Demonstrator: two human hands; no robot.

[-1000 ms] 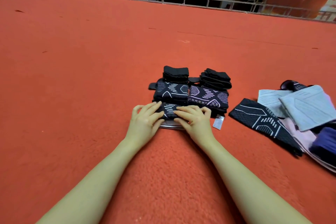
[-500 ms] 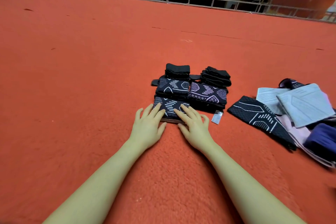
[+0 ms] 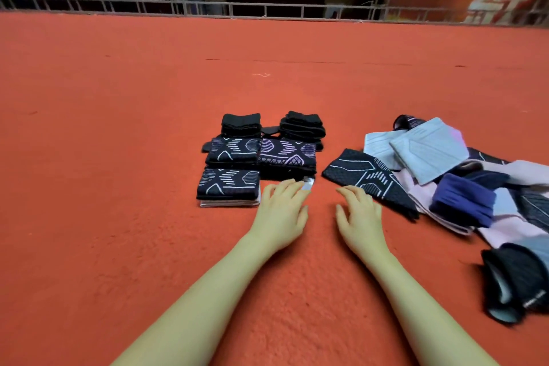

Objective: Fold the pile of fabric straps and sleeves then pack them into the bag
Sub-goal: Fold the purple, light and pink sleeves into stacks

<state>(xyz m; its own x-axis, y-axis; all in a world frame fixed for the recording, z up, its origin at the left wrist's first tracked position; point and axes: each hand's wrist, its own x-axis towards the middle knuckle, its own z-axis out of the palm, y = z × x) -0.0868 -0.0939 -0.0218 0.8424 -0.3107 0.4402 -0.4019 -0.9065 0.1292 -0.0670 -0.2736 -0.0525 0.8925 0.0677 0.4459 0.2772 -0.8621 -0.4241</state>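
Folded dark patterned sleeves lie in neat stacks on the red carpet: a near stack (image 3: pixel 228 187), one behind it (image 3: pixel 233 150), a purple-patterned one (image 3: pixel 287 152). Two stacks of folded black straps (image 3: pixel 241 123) (image 3: pixel 302 125) sit at the back. My left hand (image 3: pixel 282 208) hovers open just right of the near stack, fingertips by a small silver tag (image 3: pixel 308 184). My right hand (image 3: pixel 361 211) is open too, its fingers near an unfolded black patterned sleeve (image 3: pixel 368 178). Neither hand holds anything.
A loose pile of unfolded pieces spreads at the right: pale grey sleeves (image 3: pixel 427 148), a navy one (image 3: pixel 463 202), pink fabric (image 3: pixel 505 232), a black piece (image 3: pixel 520 282). A metal railing (image 3: pixel 267 9) borders the carpet's far edge. No bag is in view.
Both hands have lifted off the near folded stack and shifted right toward the unfolded black sleeve. The view has swung right, showing more of the loose pile.
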